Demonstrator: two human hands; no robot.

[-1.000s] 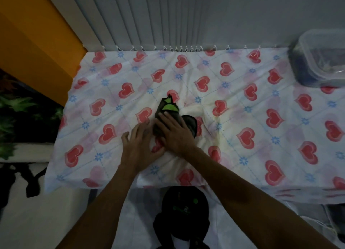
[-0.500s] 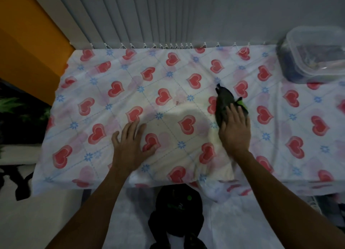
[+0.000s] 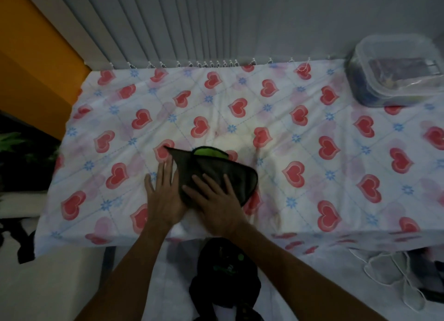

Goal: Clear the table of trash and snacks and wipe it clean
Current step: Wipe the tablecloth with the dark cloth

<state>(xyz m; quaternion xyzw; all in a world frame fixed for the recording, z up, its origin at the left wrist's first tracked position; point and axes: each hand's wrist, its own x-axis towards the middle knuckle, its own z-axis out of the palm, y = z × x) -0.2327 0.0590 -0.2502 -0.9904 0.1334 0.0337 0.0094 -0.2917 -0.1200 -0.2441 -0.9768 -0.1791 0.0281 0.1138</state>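
Observation:
A dark grey wiping cloth (image 3: 216,169) with a lime-green inner side lies near the front middle of the table, which is covered by a white tablecloth (image 3: 312,140) printed with red hearts. My right hand (image 3: 216,205) presses flat on the near part of the cloth, fingers spread. My left hand (image 3: 163,195) lies flat on the tablecloth just left of the cloth, its fingers touching the cloth's edge.
A clear lidded plastic container (image 3: 396,73) with dark contents stands at the back right corner. Vertical blinds hang behind the table and an orange wall is at the left. A black bag (image 3: 225,272) sits on the floor below the front edge.
My right hand has slid the cloth from the right-middle of the table back to the left, beside my left hand. The left hand has stayed pressed on the tablecloth.

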